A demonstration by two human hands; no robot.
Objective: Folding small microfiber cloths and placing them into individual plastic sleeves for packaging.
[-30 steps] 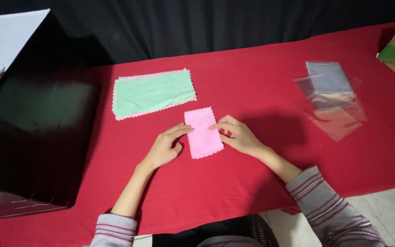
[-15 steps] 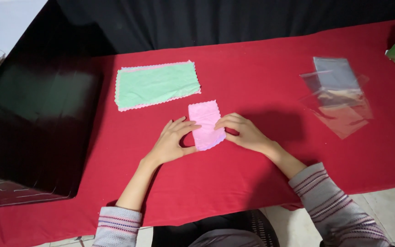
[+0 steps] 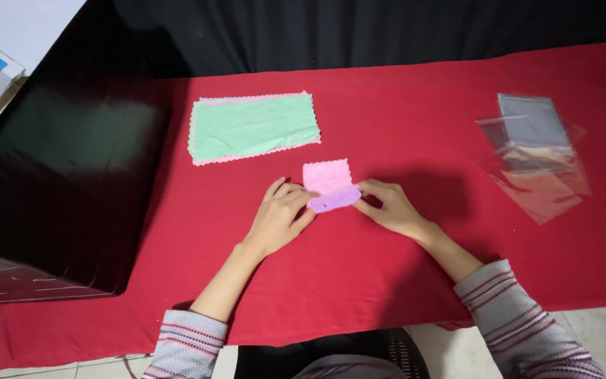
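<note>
Near edge of pink cloth (image 3: 329, 184) now folded up; my left hand (image 3: 280, 216) and right hand (image 3: 387, 207) pinch fold corners. Soft, light, limp; grip edges.

— What did you have under the head camera?

— I saw the left hand (image 3: 280, 216) and the right hand (image 3: 390, 208) pinching a small pink cloth (image 3: 329, 184) from either side, its near edge folded up, showing purple.

— And around them?

— The red tabletop (image 3: 401, 105) carried a green cloth with a pink scalloped border (image 3: 254, 128) beyond the hands, clear plastic sleeves (image 3: 536, 156) well to the right, and a glossy black box (image 3: 57, 175) on the left.
</note>
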